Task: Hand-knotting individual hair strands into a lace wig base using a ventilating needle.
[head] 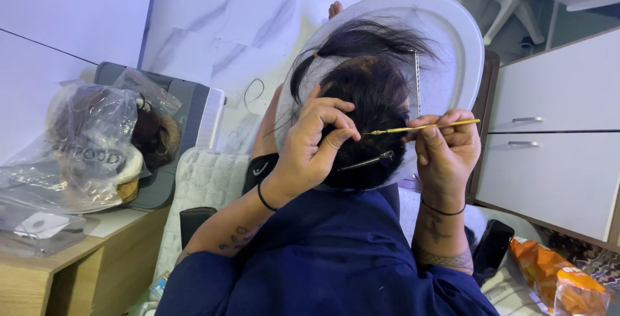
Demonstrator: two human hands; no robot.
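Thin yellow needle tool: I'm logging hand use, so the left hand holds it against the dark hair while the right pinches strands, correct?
No. In the head view the right hand holds the thin yellow needle tool; the left hand pinches the dark hair.

Dark blue sleeves are worn, pushed above the forearms. A thin black band is seen on each wrist, and dark tattoos are marked along both forearms.

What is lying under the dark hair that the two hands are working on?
Under the dark hair a white oval board shows around its top and right edge, with a metal comb against it. The board's middle is covered by the hair.
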